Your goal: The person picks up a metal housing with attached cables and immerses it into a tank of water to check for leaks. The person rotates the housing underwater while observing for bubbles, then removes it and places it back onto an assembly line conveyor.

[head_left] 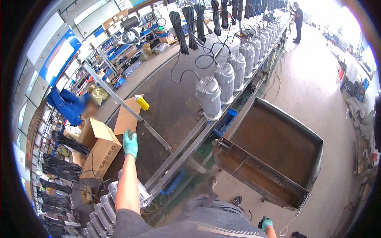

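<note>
My left hand (pixel 130 144), in a green glove, reaches out over the bench beside an open cardboard box (pixel 104 152). Its fingers are apart with nothing in them, close to the box's flap (pixel 126 119). A yellow bottle (pixel 142 102) lies just beyond the flap. Low at the right, my right hand (pixel 266 223), also gloved in green, hangs beside my body. Its fingers are curled around something small and dark that I cannot make out. Grey metal motor housings (pixel 209 99) with black cables stand in a row along the bench's right edge.
A metal bar (pixel 113 94) slants over the bench (pixel 166 91). A brown-bottomed metal cart (pixel 278 139) stands to my right. Bundled black cables (pixel 178 31) hang above. More housings (pixel 104 214) stand at lower left. A person in blue (pixel 67 105) is across the bench; another person (pixel 298 22) stands far off.
</note>
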`<act>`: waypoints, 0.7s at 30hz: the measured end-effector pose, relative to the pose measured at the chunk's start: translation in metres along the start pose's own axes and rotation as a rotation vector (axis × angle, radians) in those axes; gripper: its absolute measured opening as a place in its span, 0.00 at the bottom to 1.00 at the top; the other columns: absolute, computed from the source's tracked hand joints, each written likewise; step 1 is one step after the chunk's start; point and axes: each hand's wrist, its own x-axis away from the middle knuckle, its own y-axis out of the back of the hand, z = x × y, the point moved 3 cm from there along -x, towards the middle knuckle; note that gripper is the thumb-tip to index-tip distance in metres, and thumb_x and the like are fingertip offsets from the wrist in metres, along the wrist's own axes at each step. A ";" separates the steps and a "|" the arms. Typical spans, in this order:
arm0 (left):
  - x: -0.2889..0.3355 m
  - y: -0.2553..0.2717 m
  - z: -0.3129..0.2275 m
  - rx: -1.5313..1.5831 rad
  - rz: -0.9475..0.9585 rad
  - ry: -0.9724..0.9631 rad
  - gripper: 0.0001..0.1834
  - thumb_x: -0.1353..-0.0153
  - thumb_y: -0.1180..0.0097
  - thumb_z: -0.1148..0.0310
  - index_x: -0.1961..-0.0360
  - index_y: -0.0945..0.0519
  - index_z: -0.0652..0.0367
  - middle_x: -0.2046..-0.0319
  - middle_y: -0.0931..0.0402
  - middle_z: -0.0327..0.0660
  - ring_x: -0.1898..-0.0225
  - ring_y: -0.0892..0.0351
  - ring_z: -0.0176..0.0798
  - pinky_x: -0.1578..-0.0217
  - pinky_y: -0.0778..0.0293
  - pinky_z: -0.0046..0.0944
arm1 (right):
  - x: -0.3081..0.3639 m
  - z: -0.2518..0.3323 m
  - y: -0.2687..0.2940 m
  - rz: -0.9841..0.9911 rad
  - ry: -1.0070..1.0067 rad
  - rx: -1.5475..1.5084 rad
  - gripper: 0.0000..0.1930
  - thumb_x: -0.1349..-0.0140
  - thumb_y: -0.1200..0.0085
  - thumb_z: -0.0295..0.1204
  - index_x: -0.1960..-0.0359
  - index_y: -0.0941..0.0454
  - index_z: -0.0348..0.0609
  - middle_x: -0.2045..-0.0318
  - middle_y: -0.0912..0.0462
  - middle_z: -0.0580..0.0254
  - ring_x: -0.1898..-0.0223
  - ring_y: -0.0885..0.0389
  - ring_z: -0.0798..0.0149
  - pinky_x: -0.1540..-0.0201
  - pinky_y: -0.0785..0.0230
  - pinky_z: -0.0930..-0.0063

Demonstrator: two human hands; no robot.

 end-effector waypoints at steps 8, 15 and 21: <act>-0.179 -0.212 -0.161 0.177 0.197 -0.264 0.36 0.36 0.32 0.61 0.30 0.32 0.56 0.40 0.22 0.51 0.42 0.19 0.45 0.42 0.23 0.43 | 0.077 0.029 -0.035 -0.091 0.243 -0.094 0.21 0.23 0.54 0.45 0.73 0.26 0.45 0.81 0.24 0.58 0.79 0.25 0.56 0.74 0.28 0.58; -0.355 -0.366 -0.243 0.174 0.176 -0.277 0.56 0.44 0.25 0.50 0.22 0.44 0.61 0.31 0.31 0.60 0.32 0.28 0.56 0.33 0.31 0.47 | 0.145 0.016 -0.085 -0.283 0.276 -0.026 0.21 0.24 0.53 0.46 0.58 0.21 0.39 0.67 0.15 0.53 0.68 0.15 0.54 0.64 0.19 0.55; -0.424 -0.427 -0.303 0.444 0.288 -0.239 0.64 0.48 0.20 0.52 0.21 0.51 0.66 0.30 0.35 0.65 0.31 0.30 0.55 0.32 0.34 0.45 | 0.199 -0.024 -0.113 -0.471 0.131 -0.290 0.24 0.24 0.54 0.48 0.54 0.21 0.36 0.59 0.15 0.47 0.62 0.14 0.50 0.59 0.18 0.52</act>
